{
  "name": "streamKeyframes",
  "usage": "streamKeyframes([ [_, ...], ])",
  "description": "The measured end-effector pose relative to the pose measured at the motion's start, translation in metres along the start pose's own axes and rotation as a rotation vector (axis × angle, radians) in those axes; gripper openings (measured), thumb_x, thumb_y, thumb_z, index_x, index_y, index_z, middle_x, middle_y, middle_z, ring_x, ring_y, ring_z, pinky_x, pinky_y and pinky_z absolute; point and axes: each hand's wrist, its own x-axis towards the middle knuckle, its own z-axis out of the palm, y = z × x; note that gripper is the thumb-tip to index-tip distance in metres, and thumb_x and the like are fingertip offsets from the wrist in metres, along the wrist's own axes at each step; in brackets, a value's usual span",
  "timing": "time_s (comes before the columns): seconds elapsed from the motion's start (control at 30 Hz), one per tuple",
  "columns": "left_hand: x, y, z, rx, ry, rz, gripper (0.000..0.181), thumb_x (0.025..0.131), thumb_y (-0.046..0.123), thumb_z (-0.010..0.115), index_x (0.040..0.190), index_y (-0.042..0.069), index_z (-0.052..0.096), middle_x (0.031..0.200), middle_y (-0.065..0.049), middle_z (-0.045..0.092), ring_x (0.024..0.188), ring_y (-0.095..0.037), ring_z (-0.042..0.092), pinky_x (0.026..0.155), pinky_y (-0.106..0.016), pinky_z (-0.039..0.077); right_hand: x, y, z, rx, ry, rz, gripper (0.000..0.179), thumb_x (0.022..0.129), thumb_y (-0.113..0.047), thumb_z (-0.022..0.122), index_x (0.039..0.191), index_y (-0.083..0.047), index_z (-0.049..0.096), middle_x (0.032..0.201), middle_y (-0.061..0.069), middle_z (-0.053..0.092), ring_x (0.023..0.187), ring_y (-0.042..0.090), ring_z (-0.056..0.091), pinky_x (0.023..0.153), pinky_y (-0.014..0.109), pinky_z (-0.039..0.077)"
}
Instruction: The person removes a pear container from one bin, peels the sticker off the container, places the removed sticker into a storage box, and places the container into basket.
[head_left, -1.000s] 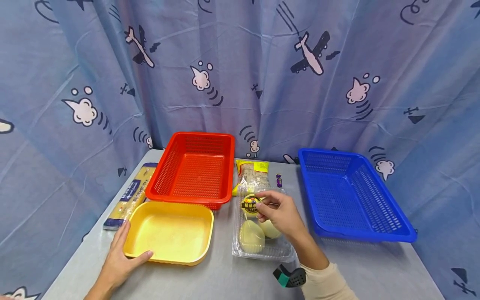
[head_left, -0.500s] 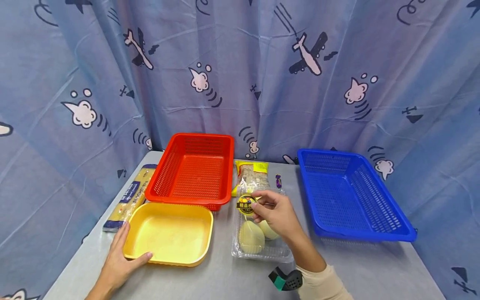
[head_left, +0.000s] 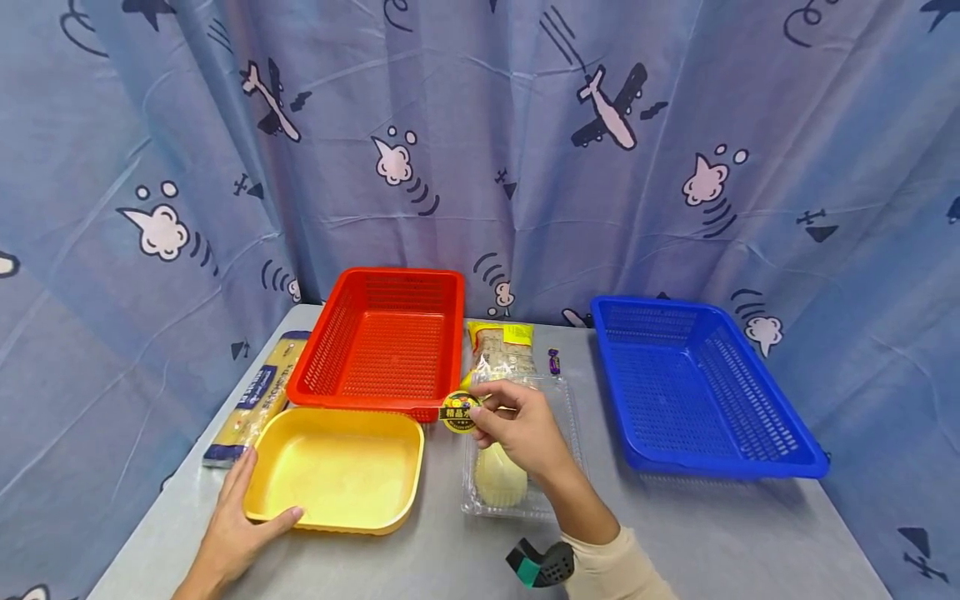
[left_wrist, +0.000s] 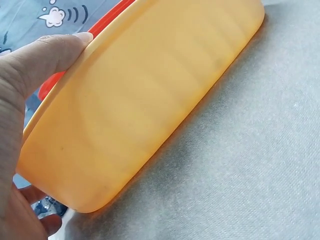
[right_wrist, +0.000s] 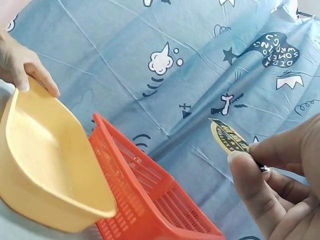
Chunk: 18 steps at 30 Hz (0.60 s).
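Observation:
My right hand [head_left: 522, 429] pinches a round yellow-and-black sticker [head_left: 456, 412] by its edge, between thumb and finger. It hangs in the air over the left side of a clear plastic clamshell box [head_left: 537, 505]. A pale yellow-green fruit [head_left: 500, 479] shows in the box; my right hand hides part of the contents. The right wrist view shows the sticker [right_wrist: 229, 137] nearly edge-on. My left hand [head_left: 234, 523] grips the near left corner of a yellow plastic bin [head_left: 337, 471], thumb at the rim and fingers round the side. The bin has nothing inside.
Behind the bin stands a red basket [head_left: 390, 358], and a blue basket [head_left: 697, 400] is at right. A long yellow-and-blue packet [head_left: 258, 400] lies at left. A yellow-ended bag [head_left: 502, 348] and a small purple-wrapped candy [head_left: 553, 361] lie near the curtain [head_left: 450, 125].
My right hand has moved left with the sticker, from above the clamshell box toward the yellow bin. The left hand keeps its grip on the bin's corner.

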Motion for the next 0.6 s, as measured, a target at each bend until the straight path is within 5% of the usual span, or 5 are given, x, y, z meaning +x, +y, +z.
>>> streamKeyframes([
  [0.6, 0.001, -0.001, 0.001, -0.002, 0.005, -0.01, 0.118, 0.077, 0.041, 0.081, 0.153, 0.0, 0.001, 0.157, -0.023, -0.003, 0.139, -0.048, 0.005, 0.104, -0.067, 0.011, 0.005, 0.009, 0.026, 0.022, -0.044, 0.028, 0.025, 0.085, 0.008, 0.066, 0.109, 0.011, 0.063, 0.076, 0.014, 0.059, 0.059, 0.017, 0.062, 0.056, 0.029, 0.055],
])
